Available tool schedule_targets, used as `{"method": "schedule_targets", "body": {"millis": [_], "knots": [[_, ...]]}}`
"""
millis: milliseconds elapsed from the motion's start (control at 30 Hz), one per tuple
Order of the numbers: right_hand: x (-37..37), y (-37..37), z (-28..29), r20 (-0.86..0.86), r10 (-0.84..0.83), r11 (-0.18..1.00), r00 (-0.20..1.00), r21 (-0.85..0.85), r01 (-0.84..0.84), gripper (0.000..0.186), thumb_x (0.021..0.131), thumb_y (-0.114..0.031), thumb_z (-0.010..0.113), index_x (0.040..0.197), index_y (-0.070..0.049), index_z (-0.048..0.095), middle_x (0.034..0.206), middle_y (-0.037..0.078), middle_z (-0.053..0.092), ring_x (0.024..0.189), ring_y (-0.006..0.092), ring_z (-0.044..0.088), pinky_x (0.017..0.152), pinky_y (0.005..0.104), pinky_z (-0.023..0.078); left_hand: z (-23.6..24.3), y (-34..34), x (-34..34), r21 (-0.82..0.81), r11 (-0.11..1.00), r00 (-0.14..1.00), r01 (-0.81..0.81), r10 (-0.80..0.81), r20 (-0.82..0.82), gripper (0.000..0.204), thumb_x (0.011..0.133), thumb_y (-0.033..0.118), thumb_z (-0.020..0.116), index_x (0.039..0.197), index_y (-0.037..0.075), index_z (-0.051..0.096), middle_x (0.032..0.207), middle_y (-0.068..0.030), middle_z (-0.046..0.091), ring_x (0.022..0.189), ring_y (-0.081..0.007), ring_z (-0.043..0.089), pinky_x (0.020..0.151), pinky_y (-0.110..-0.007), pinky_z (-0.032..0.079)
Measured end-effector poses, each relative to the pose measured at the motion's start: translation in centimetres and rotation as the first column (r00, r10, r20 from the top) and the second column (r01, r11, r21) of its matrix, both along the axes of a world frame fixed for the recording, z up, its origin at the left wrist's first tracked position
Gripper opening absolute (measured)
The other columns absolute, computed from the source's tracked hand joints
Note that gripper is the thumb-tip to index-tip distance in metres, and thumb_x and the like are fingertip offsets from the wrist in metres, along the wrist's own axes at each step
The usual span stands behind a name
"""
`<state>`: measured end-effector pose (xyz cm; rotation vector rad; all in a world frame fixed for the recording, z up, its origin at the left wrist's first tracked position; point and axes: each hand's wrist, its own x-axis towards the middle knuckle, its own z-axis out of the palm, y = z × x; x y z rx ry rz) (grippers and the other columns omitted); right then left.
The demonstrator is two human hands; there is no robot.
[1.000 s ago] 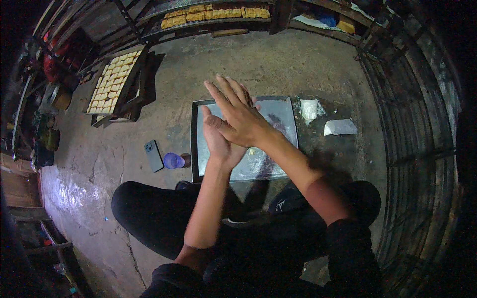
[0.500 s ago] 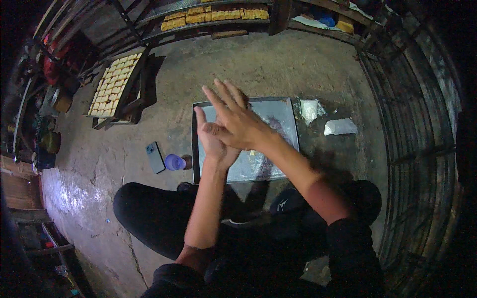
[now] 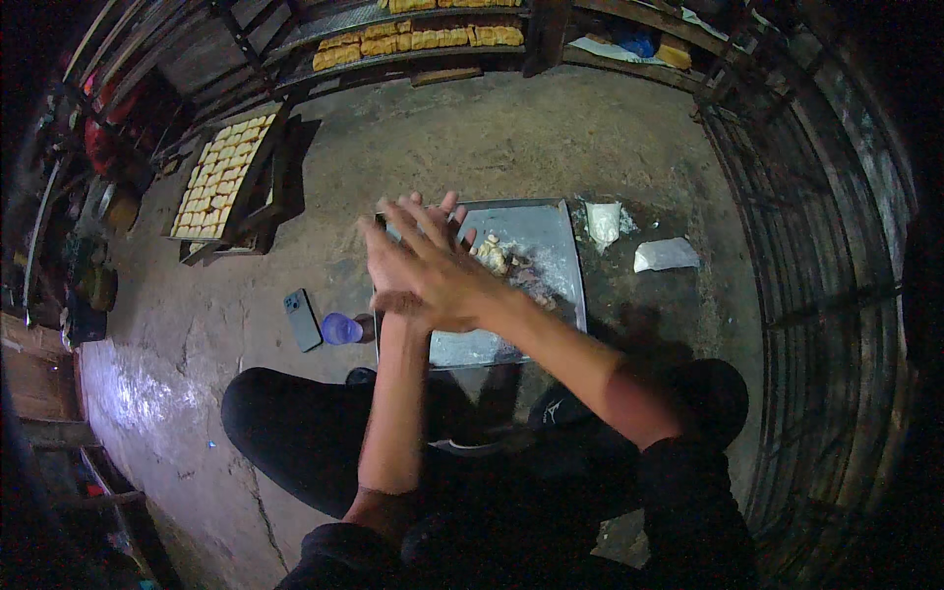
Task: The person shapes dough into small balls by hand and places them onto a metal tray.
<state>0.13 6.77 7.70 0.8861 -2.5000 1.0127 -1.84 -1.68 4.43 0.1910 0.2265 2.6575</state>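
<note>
My right hand [image 3: 442,285] lies flat across my left hand [image 3: 383,270], palm against palm, with its fingers stretched out and a little blurred. The left hand is mostly covered; its straight fingertips show past the right hand. No object shows between them. Both are held over the left part of a shallow metal tray [image 3: 570,265] on the floor. In the tray sit a pale yellow, crumbly lump [image 3: 491,257] and scattered white powder [image 3: 551,254].
Right of the tray lie two bags of white powder, one upright [image 3: 603,222] and one on its side [image 3: 667,255]. A phone [image 3: 303,320] and a purple cup [image 3: 341,328] are at left. Farther off stand a tray of pale buns [image 3: 224,177] and racks of bread [image 3: 423,39].
My right hand has slid down over the left, from the fingers toward the wrist. The pale lump in the tray shows more fully. The view has shifted slightly.
</note>
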Motion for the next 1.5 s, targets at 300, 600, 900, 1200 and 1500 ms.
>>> {"method": "schedule_targets", "body": {"millis": [300,600,900,1200,1500], "knots": [[-2.2,2.1,0.3,-0.112,-0.104,0.991,0.988,0.067,0.112,0.093,0.09,-0.077,0.028,0.154,-0.01,0.027,0.157,0.026,0.024,0.145,0.0455,0.02,0.116,0.0592,0.013,1.0,2.5,1.8,-0.061,0.998,0.998,0.002,-0.007,-0.068,0.08,0.093,0.072,0.034,0.148,0.013,0.038,0.15,-0.0158,0.038,0.139,-0.0392,0.035,0.116,-0.052,0.028],[1.3,-0.6,2.1,-0.087,0.094,0.991,0.992,0.103,-0.085,0.093,0.088,-0.081,0.026,0.155,-0.016,0.028,0.16,0.02,0.022,0.147,0.0433,0.019,0.117,0.0588,0.012,-0.7,1.8,1.5,-0.229,0.973,0.998,-0.038,0.047,0.037,0.082,0.091,0.073,0.039,0.149,0.015,0.033,0.151,-0.0178,0.037,0.139,-0.0409,0.035,0.113,-0.056,0.031],[-0.6,1.7,-0.3,-0.065,-0.031,0.999,0.997,0.029,0.033,0.098,0.085,-0.082,0.034,0.155,-0.014,0.027,0.157,0.027,0.022,0.146,0.0462,0.017,0.117,0.062,0.006,0.8,-0.3,0.3,-0.048,0.999,0.999,0.006,-0.003,0.046,0.076,0.095,0.071,0.03,0.145,0.015,0.039,0.145,-0.0193,0.044,0.135,-0.0375,0.04,0.111,-0.053,0.034],[-1.6,0.7,1.7,-0.127,-0.012,0.999,0.992,0.044,0.017,0.097,0.085,-0.083,0.033,0.154,-0.015,0.03,0.158,0.023,0.025,0.145,0.0433,0.021,0.117,0.0611,0.007,-0.1,2.3,2.0,0.184,0.97,0.978,0.161,-0.131,-0.165,0.078,0.093,0.072,0.036,0.148,0.017,0.04,0.155,-0.0184,0.033,0.143,-0.0394,0.029,0.116,-0.056,0.025],[1.1,-0.5,2.5,-0.15,0.103,0.989,0.983,0.121,-0.085,0.093,0.087,-0.08,0.032,0.155,-0.018,0.027,0.159,0.023,0.022,0.146,0.0438,0.019,0.116,0.0639,0.005,-1.1,2.3,1.4,-0.159,0.987,1.0,-0.003,-0.001,-0.026,0.076,0.095,0.07,0.034,0.151,0.018,0.035,0.154,-0.0153,0.035,0.142,-0.0386,0.031,0.117,-0.053,0.025]]}}
